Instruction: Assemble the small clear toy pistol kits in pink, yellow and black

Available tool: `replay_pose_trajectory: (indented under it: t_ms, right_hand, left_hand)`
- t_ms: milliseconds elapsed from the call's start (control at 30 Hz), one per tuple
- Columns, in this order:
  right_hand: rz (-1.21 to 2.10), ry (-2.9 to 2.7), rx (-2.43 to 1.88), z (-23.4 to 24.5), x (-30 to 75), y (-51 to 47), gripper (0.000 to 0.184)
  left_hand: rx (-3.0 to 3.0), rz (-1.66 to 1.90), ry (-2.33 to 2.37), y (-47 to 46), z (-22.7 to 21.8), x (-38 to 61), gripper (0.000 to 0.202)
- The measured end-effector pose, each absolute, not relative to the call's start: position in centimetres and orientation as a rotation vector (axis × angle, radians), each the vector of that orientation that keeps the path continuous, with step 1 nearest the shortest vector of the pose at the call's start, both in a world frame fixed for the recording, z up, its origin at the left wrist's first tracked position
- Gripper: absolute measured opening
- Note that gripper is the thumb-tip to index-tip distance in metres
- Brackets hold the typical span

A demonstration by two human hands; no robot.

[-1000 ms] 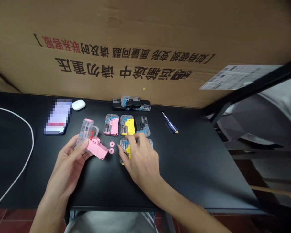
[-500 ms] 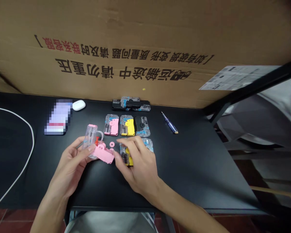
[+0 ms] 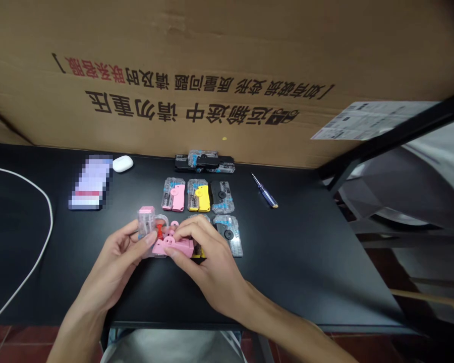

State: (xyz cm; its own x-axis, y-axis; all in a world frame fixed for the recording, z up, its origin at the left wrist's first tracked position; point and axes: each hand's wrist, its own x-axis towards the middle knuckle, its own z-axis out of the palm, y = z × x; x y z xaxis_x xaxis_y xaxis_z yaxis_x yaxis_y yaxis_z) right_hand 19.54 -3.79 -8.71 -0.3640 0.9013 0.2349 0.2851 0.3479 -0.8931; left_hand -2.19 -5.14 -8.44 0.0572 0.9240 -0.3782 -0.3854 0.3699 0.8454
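Observation:
Between my hands, just above the table, is a folding toy gun (image 3: pixel 183 245) with a pink grip, a red trigger and a clear body. My left hand (image 3: pixel 121 253) grips the clear body between thumb and fingers. The thumb and fingers of my right hand (image 3: pixel 215 258) pinch the pink grip near its round hinge. A small pink ring (image 3: pixel 174 223) lies just behind. Beyond my right hand are a black-and-clear folded toy gun (image 3: pixel 229 235) and a yellow one (image 3: pixel 200 251), mostly hidden by that hand.
Pink (image 3: pixel 174 195), yellow (image 3: pixel 200 195) and black (image 3: pixel 222 196) folded toy guns form a row, with a black stack (image 3: pixel 204 162) behind. A screwdriver (image 3: pixel 265 191) lies right. A phone (image 3: pixel 91 184), white case (image 3: pixel 123 164) and cable (image 3: pixel 47 201) are left. Cardboard (image 3: pixel 196 45) walls the back.
My right hand has moved left and taken hold of the pink grip. The toy gun has shifted slightly right and towards me, with its grip swung closer to level.

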Motion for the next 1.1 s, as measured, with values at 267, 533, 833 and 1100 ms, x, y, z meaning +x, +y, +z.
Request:
replay_pose_trajectory:
  t_ms: [267,533,833,1100]
  right_hand:
    - [1.173,-1.790,-1.014,-8.64,19.82,-3.37,0.009]
    - [1.241,-1.770,-0.993,-8.37,20.01,-3.03,0.008]
    - [1.206,-1.733,-0.947,-8.69,20.20,-2.89,0.015]
    - [1.118,-1.755,-0.827,-8.39,19.98,-2.78,0.018]
  left_hand:
    - [0.647,1.112,1.128,-5.21,-8.12,-1.74,0.039]
    - [0.654,1.125,1.107,-5.18,-8.40,-1.87,0.039]
    - [0.645,1.098,1.073,-5.29,-8.63,-2.15,0.035]
    - [0.642,1.120,1.091,-5.17,-8.35,-1.98,0.035]
